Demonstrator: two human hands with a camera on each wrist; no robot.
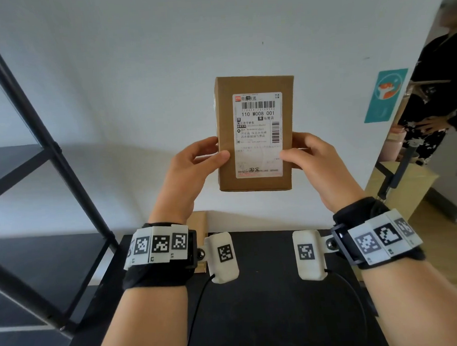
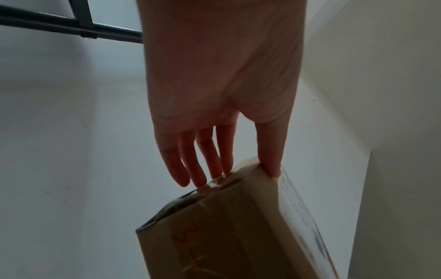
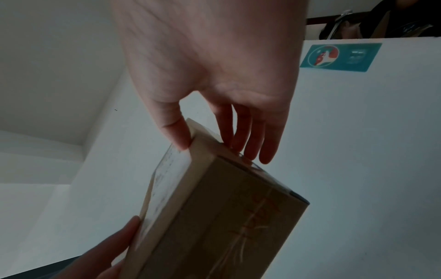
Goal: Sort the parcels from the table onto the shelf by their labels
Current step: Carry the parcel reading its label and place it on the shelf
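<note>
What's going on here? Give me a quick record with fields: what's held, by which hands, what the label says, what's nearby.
held: parcel, upright, off the table
left hand: pinches its left edge
right hand: pinches its right edge
label: faces the person, reads 110 M008 001
nearby: shelf on the left; second parcel on the table

Plain white wall (image 1: 134, 58) ahead, teal poster (image 1: 386, 95) near its right edge, wooden floor (image 1: 439, 226) beyond, soft daylight.

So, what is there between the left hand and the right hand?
The cardboard parcel, upright with its label facing the camera. The left hand and right hand grip its opposite sides; the head view shows it best.
</note>
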